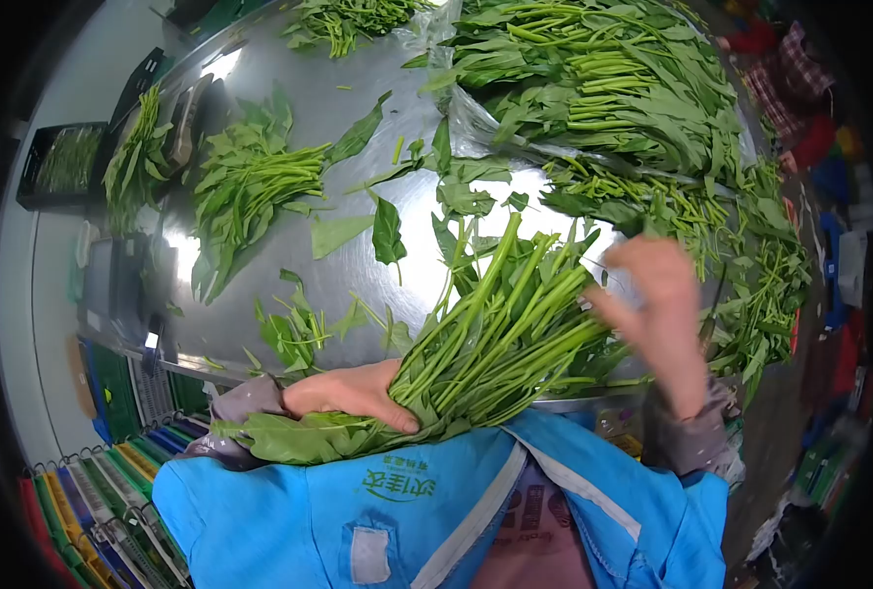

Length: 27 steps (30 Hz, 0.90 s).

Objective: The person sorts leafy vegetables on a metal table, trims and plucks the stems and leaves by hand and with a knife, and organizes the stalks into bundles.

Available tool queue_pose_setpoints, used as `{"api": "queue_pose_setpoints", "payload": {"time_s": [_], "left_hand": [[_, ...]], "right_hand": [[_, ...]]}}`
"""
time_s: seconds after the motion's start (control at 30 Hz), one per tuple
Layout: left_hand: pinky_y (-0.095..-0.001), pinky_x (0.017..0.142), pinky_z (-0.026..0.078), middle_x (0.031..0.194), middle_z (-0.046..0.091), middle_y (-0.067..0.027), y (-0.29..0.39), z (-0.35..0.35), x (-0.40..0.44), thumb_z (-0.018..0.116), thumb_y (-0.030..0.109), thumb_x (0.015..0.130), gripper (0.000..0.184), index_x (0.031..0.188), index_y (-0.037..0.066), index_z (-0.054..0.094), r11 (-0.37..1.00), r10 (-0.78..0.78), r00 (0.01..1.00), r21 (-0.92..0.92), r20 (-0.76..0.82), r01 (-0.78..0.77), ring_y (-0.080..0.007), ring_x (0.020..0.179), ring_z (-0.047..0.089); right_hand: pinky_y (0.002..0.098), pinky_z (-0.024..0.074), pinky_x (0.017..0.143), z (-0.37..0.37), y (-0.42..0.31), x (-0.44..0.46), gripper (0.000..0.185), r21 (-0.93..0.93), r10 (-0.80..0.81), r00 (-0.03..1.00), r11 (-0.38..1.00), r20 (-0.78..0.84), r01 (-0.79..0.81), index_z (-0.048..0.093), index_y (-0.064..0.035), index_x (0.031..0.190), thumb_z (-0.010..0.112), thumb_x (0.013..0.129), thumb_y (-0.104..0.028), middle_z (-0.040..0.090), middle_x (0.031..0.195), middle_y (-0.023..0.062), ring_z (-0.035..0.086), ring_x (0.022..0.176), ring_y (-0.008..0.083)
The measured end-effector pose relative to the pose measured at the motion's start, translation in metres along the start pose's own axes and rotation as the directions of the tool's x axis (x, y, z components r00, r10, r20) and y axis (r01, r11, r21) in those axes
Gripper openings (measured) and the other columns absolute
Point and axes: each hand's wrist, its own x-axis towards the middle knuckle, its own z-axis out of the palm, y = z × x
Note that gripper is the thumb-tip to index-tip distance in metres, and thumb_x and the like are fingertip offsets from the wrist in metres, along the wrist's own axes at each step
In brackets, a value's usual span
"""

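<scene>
My left hand (353, 395) is closed around the leafy lower part of a large bunch of water spinach (495, 334), holding it against my front. Its green stems point up and to the right, with the cut ends fanned out over the table; leaves hang to the left beneath the hand. Beside the stem tips is my right hand (657, 304), raised and blurred by motion. A gap shows between its thumb and bent fingers, and nothing can be made out in it. Loose leaves (387, 231) lie on the table just beyond the bunch.
The metal table (348, 280) carries smaller bunches (255, 182) on the left and a big pile of greens (613, 88) on plastic film at the far right. A black crate (63, 162) stands far left. Coloured crates (112, 501) are lower left. Another person's plaid sleeve (790, 83) shows upper right.
</scene>
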Motion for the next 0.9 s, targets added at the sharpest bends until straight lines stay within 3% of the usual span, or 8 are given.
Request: {"api": "queue_pose_setpoints", "payload": {"time_s": [0.1, 0.27, 0.4, 0.57, 0.7, 0.77, 0.83, 0.9], "left_hand": [[-0.0307, 0.1, 0.024, 0.131, 0.034, -0.0094, 0.001, 0.0, -0.005, 0.075, 0.022, 0.066, 0.087, 0.132, 0.0, 0.022, 0.998, 0.0, 0.999, 0.068, -0.038, 0.003, -0.0171, 0.119, 0.031], [-0.0323, 0.099, 0.024, 0.13, 0.034, -0.011, 0.003, 0.004, -0.008, 0.078, 0.031, 0.061, 0.097, 0.133, 0.0, 0.019, 0.998, -0.056, 0.997, 0.022, -0.054, 0.057, -0.0183, 0.118, 0.032], [-0.0316, 0.099, 0.026, 0.127, 0.038, -0.0103, -0.002, 0.001, -0.005, 0.076, 0.023, 0.063, 0.088, 0.131, 0.0, 0.024, 0.989, 0.02, 1.0, 0.149, -0.023, -0.016, -0.0175, 0.116, 0.035], [-0.0307, 0.095, 0.031, 0.122, 0.044, -0.0095, 0.009, 0.005, 0.001, 0.075, 0.015, 0.064, 0.081, 0.128, 0.0, 0.028, 0.972, 0.02, 1.0, 0.234, 0.016, -0.024, -0.0163, 0.111, 0.04], [-0.0307, 0.097, 0.029, 0.124, 0.042, -0.0117, 0.012, 0.007, -0.001, 0.078, 0.025, 0.063, 0.087, 0.129, 0.0, 0.027, 0.942, -0.054, 0.998, 0.334, 0.023, 0.044, -0.0174, 0.113, 0.038], [-0.0308, 0.096, 0.029, 0.123, 0.042, -0.0115, 0.009, 0.006, -0.003, 0.078, 0.024, 0.063, 0.086, 0.128, 0.0, 0.028, 0.946, -0.046, 0.999, 0.323, 0.027, 0.035, -0.0172, 0.112, 0.038], [-0.0308, 0.096, 0.03, 0.123, 0.042, -0.0113, 0.011, 0.002, -0.002, 0.078, 0.025, 0.063, 0.086, 0.128, 0.0, 0.028, 0.942, -0.03, 0.999, 0.334, 0.032, 0.017, -0.017, 0.112, 0.038], [-0.0308, 0.096, 0.03, 0.123, 0.043, -0.0112, 0.01, 0.005, 0.0, 0.078, 0.025, 0.063, 0.086, 0.128, 0.0, 0.028, 0.94, -0.026, 0.999, 0.341, 0.046, 0.009, -0.0168, 0.112, 0.038]], "right_hand": [[0.0446, 0.0347, 0.083, 0.029, -0.04, -0.005, 0.038, -0.05, -0.008, 0.951, 0.998, 0.309, 0.024, 0.059, -0.004, 0.08, 0.073, 0.058, -0.032, 0.054, 0.091, 0.0112, 0.052, 0.086, 0.0246], [0.0409, 0.0375, 0.081, 0.047, -0.035, -0.011, 0.022, 0.089, -0.196, 0.965, 0.979, 0.174, 0.182, 0.061, -0.0037, 0.081, 0.067, 0.066, -0.019, 0.058, 0.08, 0.01, 0.053, 0.085, 0.0232], [0.0353, 0.0438, 0.072, 0.011, 0.021, 0.014, 0.025, 0.254, 0.295, 0.926, 0.938, -0.234, -0.234, 0.059, -0.0011, 0.093, 0.061, 0.07, -0.011, 0.06, 0.089, 0.0134, 0.055, 0.08, 0.0291], [0.0358, 0.0432, 0.073, -0.005, -0.02, 0.025, 0.049, 0.029, 0.123, 0.988, 0.992, -0.093, -0.121, 0.05, 0.001, 0.109, 0.065, 0.067, -0.017, 0.059, 0.092, 0.0137, 0.055, 0.087, 0.0301], [0.0379, 0.0443, 0.059, 0.028, 0.007, 0.022, 0.021, 0.061, 0.262, 0.939, 0.958, 0.225, -0.281, 0.06, -0.0097, 0.087, 0.064, 0.07, -0.021, 0.06, 0.07, 0.0114, 0.058, 0.067, 0.0299], [0.037, 0.042, 0.047, 0.013, 0.032, 0.033, 0.006, -0.237, 0.263, 0.95, 0.925, -0.168, -0.298, 0.06, -0.0104, 0.078, 0.057, 0.077, -0.016, 0.058, 0.063, 0.0114, 0.057, 0.056, 0.0297], [0.0356, 0.0424, 0.051, -0.02, 0.018, 0.039, 0.007, -0.106, 0.376, 0.92, 0.916, -0.112, -0.387, 0.06, -0.0088, 0.076, 0.06, 0.073, -0.015, 0.06, 0.065, 0.009, 0.057, 0.06, 0.0268], [0.0333, 0.042, 0.054, -0.025, -0.002, 0.033, 0.01, -0.073, -0.11, 0.981, 0.992, -0.158, 0.099, 0.061, -0.009, 0.074, 0.065, 0.066, -0.013, 0.059, 0.069, 0.0063, 0.056, 0.065, 0.0239]]}}
